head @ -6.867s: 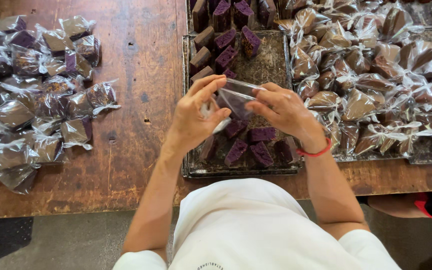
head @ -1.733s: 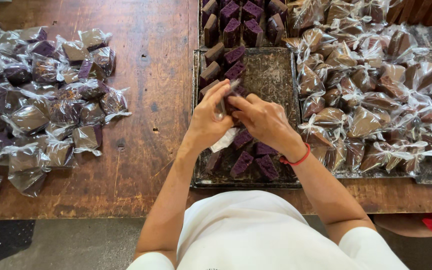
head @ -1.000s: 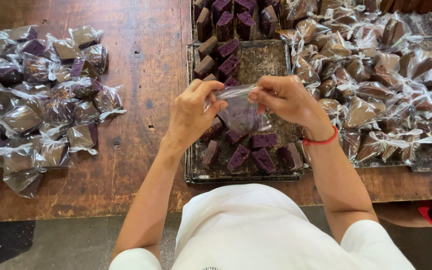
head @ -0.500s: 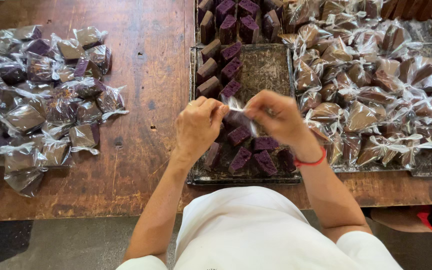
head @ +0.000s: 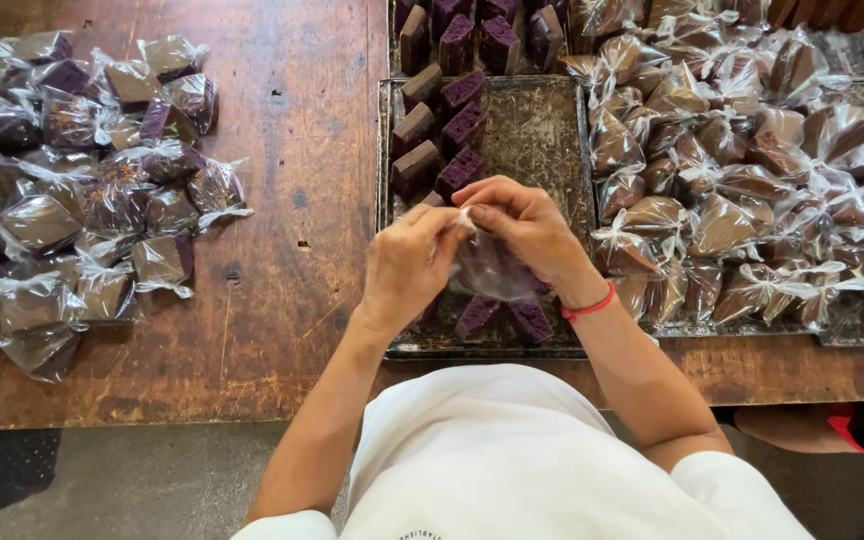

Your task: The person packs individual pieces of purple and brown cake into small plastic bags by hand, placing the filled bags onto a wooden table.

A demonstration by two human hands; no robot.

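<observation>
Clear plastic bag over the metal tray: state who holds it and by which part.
Both hands, left hand and right hand, pinch the clear plastic bag at its gathered top.

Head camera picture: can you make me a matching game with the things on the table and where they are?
Things:
1. clear bag
2. pile of wrapped purple cakes
3. pile of wrapped brown cakes
4. red band

Places:
A. on the right wrist
B. table's left side
C. between both hands
D. table's right side

Pairs: 1-C, 2-B, 3-D, 4-A
</observation>
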